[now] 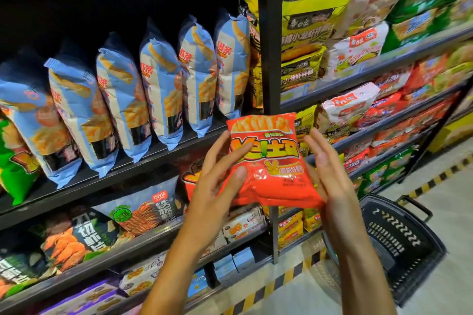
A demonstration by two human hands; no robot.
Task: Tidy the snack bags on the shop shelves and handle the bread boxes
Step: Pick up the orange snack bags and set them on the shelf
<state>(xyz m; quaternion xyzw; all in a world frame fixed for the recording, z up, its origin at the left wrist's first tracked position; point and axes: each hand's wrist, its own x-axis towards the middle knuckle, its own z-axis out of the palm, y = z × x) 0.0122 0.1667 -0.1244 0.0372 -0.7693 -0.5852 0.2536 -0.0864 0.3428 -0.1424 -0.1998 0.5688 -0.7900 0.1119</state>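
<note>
1. Shop aisle: black shelving (158, 151) in two bays, split by a dark upright post (267, 33); pale floor with yellow-and-black hazard tape (435, 181) along the foot of the shelves.
2. Blue-and-white snack bags (163, 89): one row, standing upright on the upper left shelf, each leaning slightly and touching its neighbour.
3. Green bag (12, 169): far left end of that same shelf, partly cut off by the edge of the view.
4. Noodle multipacks (312, 7), yellow, white and red: stacked across the right bay; the far end is blurred and the labels there cannot be read.
5. Black shopping basket (399, 245): on the floor, lower right, handle up.
6. Red snack bag (268, 161): off the shelf, held in the air in front of the post, face toward the viewer, upright.
7. Left hand (217, 174): thumb pressed on the bag's front, fingers curled round its left edge, so it grips the bag.
8. Right hand (325, 163): fingers nearly straight, laid along the bag's right edge, steadying it and not clasping it.
9. Step in hand, by my judgement: checking or squaring up one bag before shelving it. More red packaging (189, 174) shows on the shelf behind the left hand, probably its row. The next move calls for setting it upright there, face out.
</note>
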